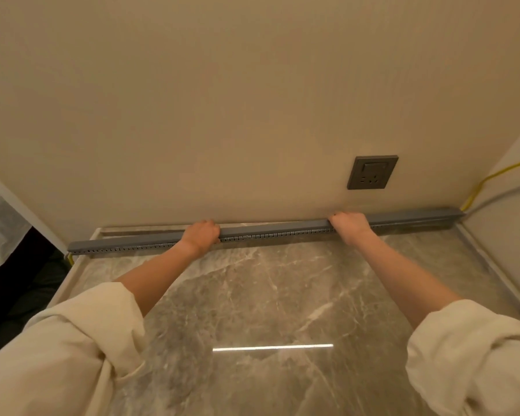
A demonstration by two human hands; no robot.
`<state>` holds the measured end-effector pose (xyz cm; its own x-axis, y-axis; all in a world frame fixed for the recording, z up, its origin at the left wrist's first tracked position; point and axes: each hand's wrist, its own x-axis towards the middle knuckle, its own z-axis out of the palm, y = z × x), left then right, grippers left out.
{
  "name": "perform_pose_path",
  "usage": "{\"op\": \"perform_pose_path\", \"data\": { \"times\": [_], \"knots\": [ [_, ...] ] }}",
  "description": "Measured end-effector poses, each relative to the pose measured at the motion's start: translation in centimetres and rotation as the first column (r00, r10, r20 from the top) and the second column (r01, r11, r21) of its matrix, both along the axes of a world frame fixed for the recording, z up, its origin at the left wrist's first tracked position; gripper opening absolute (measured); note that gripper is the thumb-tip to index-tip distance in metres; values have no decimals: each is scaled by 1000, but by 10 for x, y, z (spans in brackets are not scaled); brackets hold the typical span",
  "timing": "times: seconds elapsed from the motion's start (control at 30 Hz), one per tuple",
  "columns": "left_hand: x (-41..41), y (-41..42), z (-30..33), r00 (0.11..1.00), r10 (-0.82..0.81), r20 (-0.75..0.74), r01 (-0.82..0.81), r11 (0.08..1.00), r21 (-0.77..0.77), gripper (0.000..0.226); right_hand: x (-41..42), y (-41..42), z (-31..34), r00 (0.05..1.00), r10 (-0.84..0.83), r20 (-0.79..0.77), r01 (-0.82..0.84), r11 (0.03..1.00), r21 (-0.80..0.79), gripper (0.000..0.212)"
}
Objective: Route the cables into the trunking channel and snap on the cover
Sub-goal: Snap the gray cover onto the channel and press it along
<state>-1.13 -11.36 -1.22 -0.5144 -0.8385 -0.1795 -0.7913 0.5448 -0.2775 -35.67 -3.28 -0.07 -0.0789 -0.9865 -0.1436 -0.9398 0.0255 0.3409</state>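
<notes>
The left hand (201,235) and right hand (349,225), curled and set well apart, press down on the long grey plastic trunking cover (270,229) spanning between them, apparently to seat its clips evenly along the slotted grey channel (276,235) beneath.

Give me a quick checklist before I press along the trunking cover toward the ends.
1. Both hands on the trunking: ok, left hand and right hand grip it, spaced apart.
2. Cover lying over the channel along its length: ok as far as visible; whether it is clicked in, cannot tell.
3. Yellow cable leaves cleanly at the right end: ok, it emerges there and runs up the side wall.
4. Cable at the left end: cannot tell, only a small yellow bit shows.
5. Trunking seated against the back wall: cannot tell; its left part appears to sit away from the wall.
6. Socket unobstructed: ok.
</notes>
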Motion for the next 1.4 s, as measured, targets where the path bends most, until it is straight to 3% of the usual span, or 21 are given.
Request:
{"op": "perform_pose_path", "data": {
  "times": [0.2,0.5,1.17,1.4],
  "knots": [
    [-7,-5,-2,999,16,-47,-12,998,68,27,-11,-4,-6,999,33,-22,-32,999,39,28],
    [-6,-7,-8,998,18,-68,-6,985,172,37,-9,-4,-6,993,5,119,-27,982,185,32],
    [-16,-3,-12,994,-24,-109,55,957,286,62,8,5,-8,947,-28,320,-54,968,245,58],
    [-12,5,-1,977,60,-205,6,951,309,59,19,0,-5,937,-44,346,-49,965,257,68]
  ]
}}
